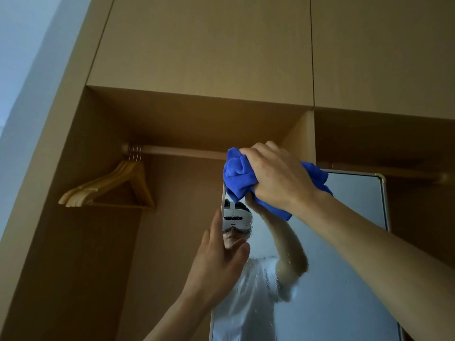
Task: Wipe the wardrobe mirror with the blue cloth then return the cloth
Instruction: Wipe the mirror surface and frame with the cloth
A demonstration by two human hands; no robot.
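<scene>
Tan wood-grain wardrobe (197, 45) fills the view, with closed upper doors towards 12 o'clock and open hanging bays beneath them. A strip of pale wall (19, 57) shows at 10 o'clock.

Standing in front of the bays, from the centre down to 5 o'clock, is the metal-framed mirror (344, 267). Its glass is speckled with droplets and streaks. It reflects a person in a light shirt (246, 303) and a white headset (237, 219), one arm raised.

A wooden rail (184, 151) crosses the left bay. A bunch of wooden hangers (110, 185) hangs from its 9 o'clock end, well apart from the mirror.

The blue cloth (237, 175) is bunched against the glass at the mirror's 11 o'clock corner, and a loose tail droops towards 4 o'clock under the wrist.

The right grip (278, 173), its arm reaching in from 4 o'clock, is clenched around that cloth, back of the hand outward and fingers curled over the wad.

The left grip (219, 262), reaching up from 7 o'clock, is released. Its fingers lie straight along the mirror's 9 o'clock edge and the thumb crosses in front of the glass, just below the cloth and apart from it.
</scene>
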